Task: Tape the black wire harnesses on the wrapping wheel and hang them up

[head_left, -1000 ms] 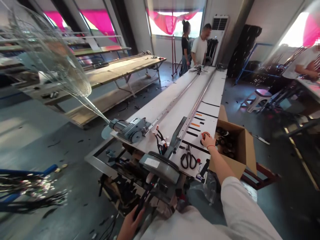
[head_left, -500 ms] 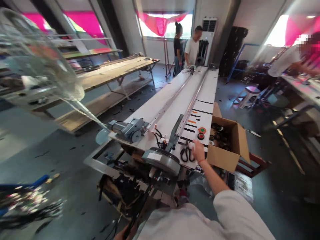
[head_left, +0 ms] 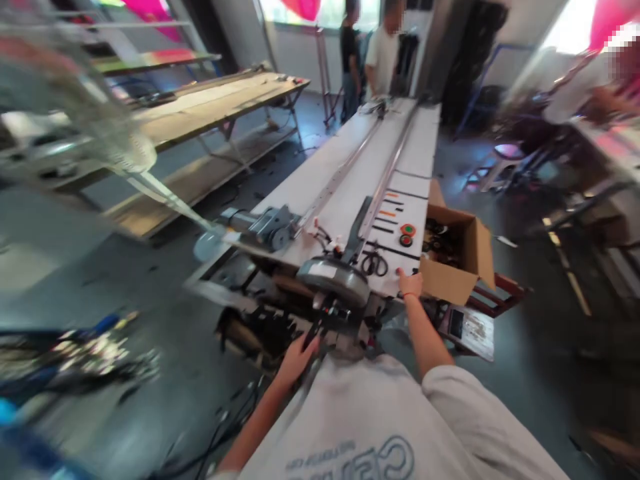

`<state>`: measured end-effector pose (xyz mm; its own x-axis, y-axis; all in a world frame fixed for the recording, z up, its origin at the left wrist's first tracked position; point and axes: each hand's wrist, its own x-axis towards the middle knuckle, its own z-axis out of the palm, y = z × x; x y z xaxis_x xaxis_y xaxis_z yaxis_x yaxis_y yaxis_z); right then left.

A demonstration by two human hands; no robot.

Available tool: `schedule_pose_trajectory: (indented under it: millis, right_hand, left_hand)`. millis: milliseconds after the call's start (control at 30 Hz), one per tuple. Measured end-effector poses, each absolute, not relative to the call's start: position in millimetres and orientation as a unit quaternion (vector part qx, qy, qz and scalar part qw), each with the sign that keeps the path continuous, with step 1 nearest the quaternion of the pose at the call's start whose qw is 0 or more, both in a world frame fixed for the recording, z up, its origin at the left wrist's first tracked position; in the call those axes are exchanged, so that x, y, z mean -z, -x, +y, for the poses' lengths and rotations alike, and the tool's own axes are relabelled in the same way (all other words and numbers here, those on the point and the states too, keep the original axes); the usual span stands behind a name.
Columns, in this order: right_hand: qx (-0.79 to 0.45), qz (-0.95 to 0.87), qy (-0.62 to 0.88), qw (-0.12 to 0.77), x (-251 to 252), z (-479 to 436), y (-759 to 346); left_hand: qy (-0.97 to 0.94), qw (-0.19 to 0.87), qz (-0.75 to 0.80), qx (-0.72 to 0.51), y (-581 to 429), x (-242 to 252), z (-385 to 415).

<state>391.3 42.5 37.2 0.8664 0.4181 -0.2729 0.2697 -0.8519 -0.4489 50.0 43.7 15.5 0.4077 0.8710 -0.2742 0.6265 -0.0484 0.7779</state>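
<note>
My left hand (head_left: 299, 355) is low in the middle, its fingers wrapped round a long black strip-like piece (head_left: 313, 332) that runs up under the machine. Just above it is a grey rounded machine housing (head_left: 334, 279) with a white label. My right hand (head_left: 411, 283) rests at the near right corner of the white table (head_left: 325, 170), thumb apart from the fingers, with no held thing visible. A small dark item lies by its fingertips; blur hides details. Black-handled scissors (head_left: 375, 263) lie to its left, and two tape rolls (head_left: 407, 235) lie beyond it.
A cardboard box (head_left: 447, 277) holding dark rolls stands against the table's right side. Metal rails (head_left: 387, 175) run along the tabletop, beside black and orange strips. A fan (head_left: 125, 150) stands at the left. Two people (head_left: 381, 57) are at the far end, another person at the right.
My left hand has come up from the bottom edge with the black piece. My right hand has drawn back from beside the scissors to the table's corner. The view has tilted down.
</note>
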Motion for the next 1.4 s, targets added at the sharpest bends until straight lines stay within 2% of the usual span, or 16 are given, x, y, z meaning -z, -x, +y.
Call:
schedule_pose_trajectory:
  millis: [100, 367, 767, 967, 1067, 1200, 1400]
  right_hand:
    - [-0.218, -0.159, 0.948, 0.171, -23.0, 41.8, -405.3]
    - [-0.153, -0.071, 0.961, 0.217, 14.2, 54.2, -417.5]
    - [-0.136, -0.068, 0.966, 0.211, 12.1, 56.5, -413.5]
    - [-0.145, -0.076, 0.964, 0.211, 10.7, 56.6, -414.1]
    - [-0.142, -0.084, 0.962, 0.216, 12.1, 55.7, -414.7]
    - [-0.139, -0.094, 0.962, 0.215, 14.4, 53.9, -416.3]
    - [-0.138, -0.077, 0.959, 0.237, 15.9, 53.7, -417.8]
  left_hand:
    - [-0.689, 0.481, 0.520, -0.153, -58.1, -20.0, 56.2]
    - [-0.670, 0.501, 0.517, -0.181, -63.0, -11.8, 55.7]
    - [-0.703, 0.451, 0.520, -0.179, -50.6, -7.9, 55.7]
    - [-0.705, 0.448, 0.517, -0.186, -57.0, -8.6, 57.8]
    - [-0.686, 0.485, 0.511, -0.182, -50.1, -5.0, 58.0]
    - [-0.670, 0.542, 0.488, -0.143, -16.6, 7.6, 39.6]
    - [-0.644, 0.491, 0.564, -0.162, 1.7, 19.5, 1.7]
